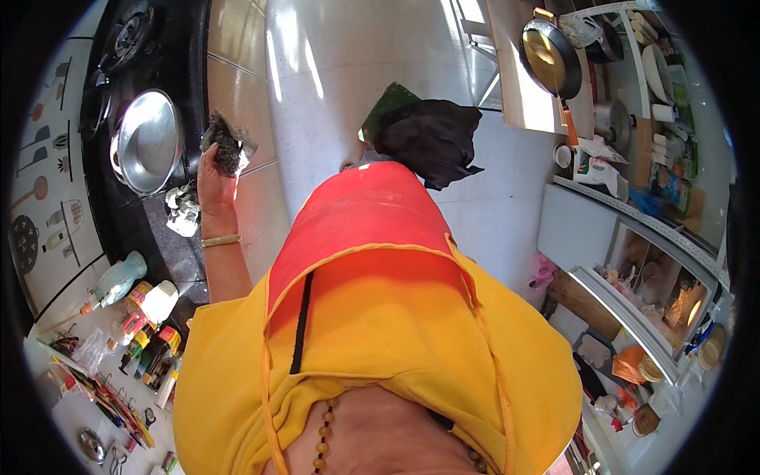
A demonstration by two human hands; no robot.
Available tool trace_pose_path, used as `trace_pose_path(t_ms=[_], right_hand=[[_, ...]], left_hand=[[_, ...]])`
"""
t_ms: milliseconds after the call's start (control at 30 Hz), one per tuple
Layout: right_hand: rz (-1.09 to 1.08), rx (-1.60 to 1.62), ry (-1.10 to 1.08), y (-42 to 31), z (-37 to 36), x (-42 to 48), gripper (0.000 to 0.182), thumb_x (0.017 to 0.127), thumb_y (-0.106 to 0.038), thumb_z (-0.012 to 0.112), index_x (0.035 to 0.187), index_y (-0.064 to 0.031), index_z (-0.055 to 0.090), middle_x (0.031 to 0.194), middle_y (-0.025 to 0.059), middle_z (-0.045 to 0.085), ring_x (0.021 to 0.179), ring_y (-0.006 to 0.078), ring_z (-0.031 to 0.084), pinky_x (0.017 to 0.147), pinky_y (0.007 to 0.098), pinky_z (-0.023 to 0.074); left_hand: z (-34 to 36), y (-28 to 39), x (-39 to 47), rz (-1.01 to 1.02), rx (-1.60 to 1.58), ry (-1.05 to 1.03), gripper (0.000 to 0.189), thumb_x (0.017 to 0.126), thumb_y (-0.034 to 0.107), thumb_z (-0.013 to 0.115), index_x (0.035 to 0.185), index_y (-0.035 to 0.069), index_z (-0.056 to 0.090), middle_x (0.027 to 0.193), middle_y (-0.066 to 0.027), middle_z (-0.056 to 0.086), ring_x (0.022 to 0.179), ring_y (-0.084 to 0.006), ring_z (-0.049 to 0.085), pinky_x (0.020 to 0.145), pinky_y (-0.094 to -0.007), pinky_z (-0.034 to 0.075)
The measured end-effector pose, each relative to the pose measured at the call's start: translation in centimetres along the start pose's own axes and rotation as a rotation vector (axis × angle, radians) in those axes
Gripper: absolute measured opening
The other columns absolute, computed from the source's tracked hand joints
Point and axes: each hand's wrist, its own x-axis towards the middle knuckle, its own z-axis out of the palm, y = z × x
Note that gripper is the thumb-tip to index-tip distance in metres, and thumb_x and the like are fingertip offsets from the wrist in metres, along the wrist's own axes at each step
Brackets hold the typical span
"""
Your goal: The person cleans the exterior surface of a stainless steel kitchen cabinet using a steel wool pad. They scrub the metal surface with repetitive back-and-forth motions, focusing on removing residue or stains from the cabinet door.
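Note:
At the left, by the front edge of the black counter, my left hand (217, 184) grips a dark, soiled cloth (224, 144). Beside it on the counter stands a shiny metal basin (149, 142). A crumpled white and black rag or bag (183, 209) lies on the counter below the basin. My right hand is out of view. Beyond the red apron (368, 208) that I wear, a black cloth or bag (430, 139) and a green textured piece (389, 113) show above the floor; what they rest on is hidden.
A gas burner (127, 35) sits at the counter's far end. Sauce bottles (139, 341) stand at the lower left. At the upper right, a frying pan (549, 59) stands on a surface near crowded shelves (644, 65). A pink plastic bag (540, 272) is below them.

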Motion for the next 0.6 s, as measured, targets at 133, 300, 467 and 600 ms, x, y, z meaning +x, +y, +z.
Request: trace_pose_path(t_ms=[133, 300, 467, 600], right_hand=[[0.06, 0.023, -0.006, 2.4, -2.6, 1.7, 0.023, 0.092, -0.023, 0.046, 0.088, -0.0028, 0.056, 0.063, 0.0071, 0.054, 0.051, 0.0159, 0.052, 0.046, 0.0284, 0.043], [0.017, -0.083, -0.006, -3.9, -1.3, -3.5, 0.025, 0.092, -0.025, 0.046, 0.091, -0.003, 0.057, 0.063, 0.0075, 0.053, 0.05, 0.0153, 0.052, 0.042, 0.0271, 0.0419], [0.052, 0.094, 0.15, -6.8, -3.5, -1.3, 0.022, 0.091, -0.022, 0.049, 0.086, -0.0031, 0.059, 0.059, 0.0068, 0.053, 0.044, 0.0159, 0.05, 0.037, 0.0284, 0.038], [-0.119, 0.026, 0.268, -13.6, -4.8, 1.3, 0.016, 0.087, -0.019, 0.054, 0.085, -0.003, 0.058, 0.061, 0.0076, 0.055, 0.046, 0.0166, 0.052, 0.041, 0.0294, 0.0458]], left_hand=[[-1.3, -1.2, 0.2, -0.007, -0.06, 0.053, 0.025, 0.088, 0.008, 0.052, 0.11, 0.0, 0.058, 0.109, -0.0097, 0.063, 0.098, -0.0217, 0.061, 0.09, -0.0357, 0.048], [-0.7, -0.9, -0.1, 0.027, 0.03, 0.049, 0.021, 0.087, 0.008, 0.053, 0.105, 0.0, 0.061, 0.105, -0.01, 0.064, 0.096, -0.0213, 0.062, 0.088, -0.0348, 0.049], [-1.8, -0.6, -0.7, -0.007, -0.001, 0.016, 0.027, 0.089, 0.012, 0.051, 0.112, 0.001, 0.058, 0.108, -0.0091, 0.064, 0.097, -0.0205, 0.062, 0.089, -0.0342, 0.048], [0.1, -0.2, -1.2, 0.016, 0.049, 0.118, 0.023, 0.089, 0.012, 0.051, 0.107, 0.001, 0.061, 0.102, -0.0079, 0.066, 0.092, -0.0198, 0.063, 0.084, -0.033, 0.05]])
